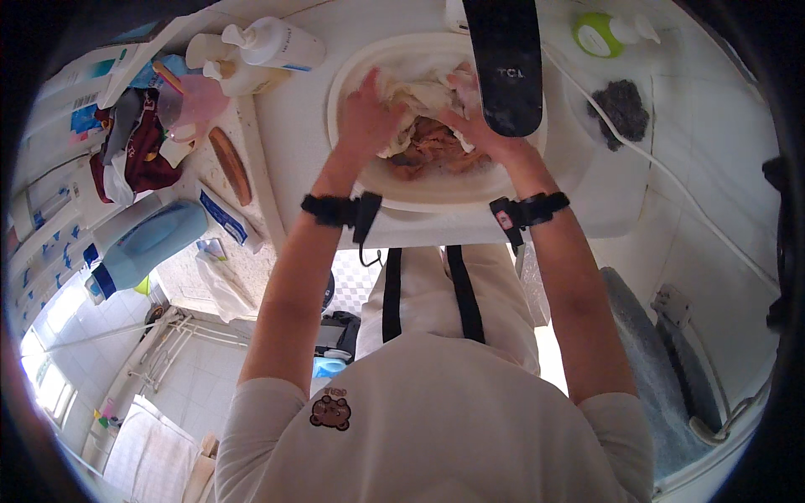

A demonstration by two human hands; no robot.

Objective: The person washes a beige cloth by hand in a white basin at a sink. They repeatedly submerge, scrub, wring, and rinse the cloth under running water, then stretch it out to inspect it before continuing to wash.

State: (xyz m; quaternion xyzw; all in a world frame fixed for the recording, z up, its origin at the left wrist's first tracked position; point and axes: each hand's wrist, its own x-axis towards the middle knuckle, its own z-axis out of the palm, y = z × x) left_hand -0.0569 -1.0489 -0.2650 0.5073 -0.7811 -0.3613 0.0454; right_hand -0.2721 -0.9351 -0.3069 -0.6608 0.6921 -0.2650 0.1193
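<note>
A cream-coloured oval plastic basin point(434, 204) sits before me with soapy water in it. Wet cream cloth point(418, 94) is bunched between my hands at the far side. Under and nearer to me lies a crumpled orange-brown cloth point(437, 148), partly in the suds. My left hand point(372, 119) grips the left part of the cream cloth. At the other side, my right hand point(481, 119) has hold of its right part, with a fold hanging below the thumb. A black TCL-marked object point(510, 69) hides some of the right hand and the basin's rim.
White pump bottles point(280, 44) stand at the back left. A green-and-white pump bottle point(597, 34), a dark scrubbing mass point(619, 114) and a white cable point(673, 173) are to the right. The left shelf holds a blue detergent bottle point(154, 242), a brown comb point(229, 165) and a tube point(229, 217).
</note>
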